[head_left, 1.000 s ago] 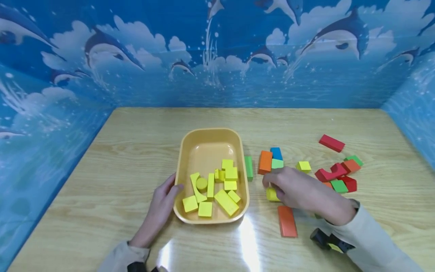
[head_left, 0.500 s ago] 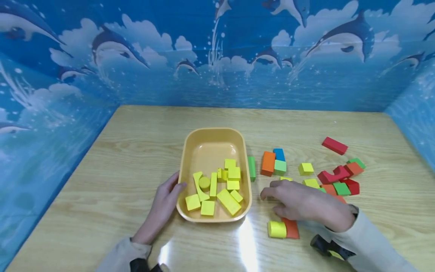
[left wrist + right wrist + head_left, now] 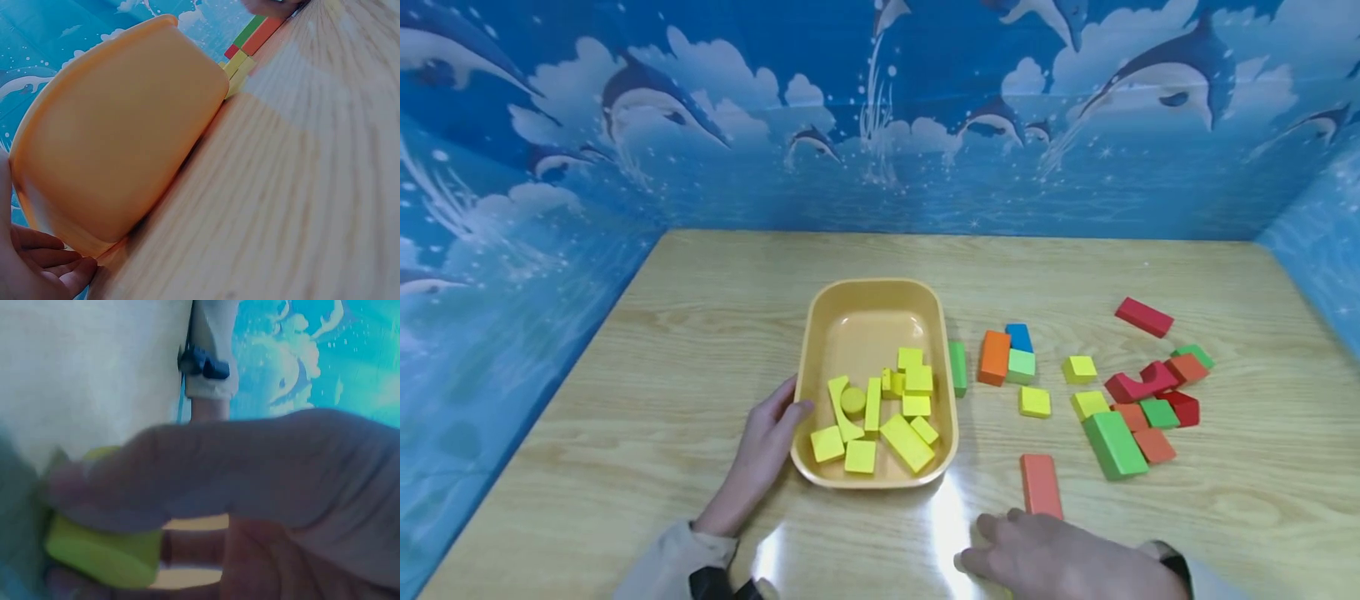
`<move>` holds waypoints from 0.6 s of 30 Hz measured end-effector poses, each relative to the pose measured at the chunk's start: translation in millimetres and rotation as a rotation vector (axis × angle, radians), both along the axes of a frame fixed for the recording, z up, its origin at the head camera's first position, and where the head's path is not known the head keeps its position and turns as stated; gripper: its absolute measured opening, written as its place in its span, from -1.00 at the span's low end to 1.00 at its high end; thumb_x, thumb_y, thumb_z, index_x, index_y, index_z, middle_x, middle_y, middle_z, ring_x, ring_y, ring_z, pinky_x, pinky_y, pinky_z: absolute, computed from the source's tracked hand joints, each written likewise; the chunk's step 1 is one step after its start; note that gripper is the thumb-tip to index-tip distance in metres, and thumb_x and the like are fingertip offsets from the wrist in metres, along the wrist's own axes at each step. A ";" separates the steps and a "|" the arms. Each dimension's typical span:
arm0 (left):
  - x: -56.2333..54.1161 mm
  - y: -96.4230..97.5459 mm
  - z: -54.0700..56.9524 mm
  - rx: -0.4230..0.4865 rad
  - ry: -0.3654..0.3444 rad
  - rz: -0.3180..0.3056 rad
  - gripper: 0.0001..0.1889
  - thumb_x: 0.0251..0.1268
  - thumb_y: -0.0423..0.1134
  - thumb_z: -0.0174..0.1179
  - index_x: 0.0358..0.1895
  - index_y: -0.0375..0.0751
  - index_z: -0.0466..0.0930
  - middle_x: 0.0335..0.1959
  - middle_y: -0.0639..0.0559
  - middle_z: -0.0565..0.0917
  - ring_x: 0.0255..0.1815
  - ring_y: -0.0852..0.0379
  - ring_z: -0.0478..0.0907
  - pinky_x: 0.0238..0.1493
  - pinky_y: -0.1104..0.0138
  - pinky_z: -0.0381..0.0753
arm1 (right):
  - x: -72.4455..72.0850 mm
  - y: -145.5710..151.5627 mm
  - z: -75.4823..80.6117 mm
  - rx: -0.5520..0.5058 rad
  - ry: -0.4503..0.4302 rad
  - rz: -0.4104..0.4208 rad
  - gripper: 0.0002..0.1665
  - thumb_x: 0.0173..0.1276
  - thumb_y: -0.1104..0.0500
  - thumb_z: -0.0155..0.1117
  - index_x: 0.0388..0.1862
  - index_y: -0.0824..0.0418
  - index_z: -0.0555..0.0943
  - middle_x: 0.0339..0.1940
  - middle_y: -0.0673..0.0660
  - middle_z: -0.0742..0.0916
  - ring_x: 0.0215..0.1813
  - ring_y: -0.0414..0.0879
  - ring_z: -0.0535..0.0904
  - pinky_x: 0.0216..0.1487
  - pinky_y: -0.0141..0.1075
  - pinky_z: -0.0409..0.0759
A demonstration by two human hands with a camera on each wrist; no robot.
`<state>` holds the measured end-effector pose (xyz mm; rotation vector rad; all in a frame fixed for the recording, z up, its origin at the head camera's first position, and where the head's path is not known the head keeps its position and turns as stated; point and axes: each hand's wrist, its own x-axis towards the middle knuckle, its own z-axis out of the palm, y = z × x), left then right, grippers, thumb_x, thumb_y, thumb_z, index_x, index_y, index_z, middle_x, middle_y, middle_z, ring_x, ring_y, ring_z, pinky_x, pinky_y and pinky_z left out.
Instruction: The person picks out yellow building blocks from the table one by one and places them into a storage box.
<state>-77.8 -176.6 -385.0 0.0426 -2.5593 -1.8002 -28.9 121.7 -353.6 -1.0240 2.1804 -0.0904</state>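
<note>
My left hand grips the near left side of a tan plastic tray, thumb over the rim. In the left wrist view its fingertips are curled at the base of the tray's wall. Several yellow blocks of different shapes lie in the tray. At the table's near edge, my right hand pinches a yellow cylinder block between thumb and fingers. In the head view that block is almost hidden under the hand. A flat red-orange block lies just beyond the fingers.
Loose yellow cubes lie right of the tray. An orange block, a blue block and a green block stand closer to it. Farther right is a cluster with a large green block and red arches. A dolphin-print backdrop encloses the table.
My right hand has moved from among the blocks toward the near edge and taken hold of the yellow cylinder beside the red-orange block. The left hand stays on the tray.
</note>
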 end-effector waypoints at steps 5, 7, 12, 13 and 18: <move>0.1 2.2 -0.2 -0.001 0.000 -0.001 -0.49 0.36 -0.31 0.00 0.35 -0.43 0.31 0.29 -0.36 0.42 0.28 -0.23 0.41 0.32 0.06 0.37 | -11.8 0.8 10.4 0.041 -0.018 -0.060 -0.45 0.01 -0.31 0.42 0.03 -0.40 0.54 -0.20 -0.23 0.51 -0.29 -0.29 0.38 -0.30 -0.38 0.55; 0.7 2.7 -0.7 0.000 -0.002 -0.002 -0.49 0.36 -0.32 0.00 0.35 -0.44 0.31 0.29 -0.36 0.42 0.29 -0.22 0.40 0.32 0.07 0.37 | -14.7 0.5 16.4 0.027 0.020 -0.048 -0.55 0.10 -0.14 0.45 0.00 -0.35 0.57 -0.23 -0.22 0.52 -0.31 -0.28 0.40 -0.31 -0.39 0.56; 0.4 3.5 -0.6 0.003 -0.003 -0.006 -0.48 0.36 -0.30 0.00 0.35 -0.43 0.31 0.29 -0.36 0.42 0.30 -0.21 0.39 0.33 0.07 0.35 | -22.0 7.9 33.4 -0.176 0.168 -0.015 -0.67 0.20 0.20 0.38 -0.11 -0.16 0.60 -0.35 -0.19 0.46 -0.41 -0.31 0.38 -0.43 -0.45 0.47; 0.3 3.4 -0.3 0.002 -0.007 -0.006 -0.48 0.36 -0.30 -0.01 0.35 -0.43 0.31 0.29 -0.36 0.42 0.30 -0.21 0.38 0.34 0.07 0.35 | -25.1 10.1 38.3 -0.237 0.187 -0.014 -0.66 0.21 0.20 0.37 -0.09 -0.15 0.59 -0.34 -0.19 0.47 -0.40 -0.33 0.37 -0.43 -0.46 0.46; -0.4 1.7 0.3 -0.015 -0.023 -0.003 -0.48 0.36 -0.29 -0.01 0.36 -0.42 0.30 0.30 -0.34 0.41 0.33 -0.19 0.35 0.36 0.08 0.32 | -40.5 12.0 61.4 -0.439 0.354 -0.010 -0.62 0.26 0.21 0.34 0.06 -0.05 0.61 -0.18 -0.10 0.58 -0.33 -0.30 0.44 -0.42 -0.49 0.48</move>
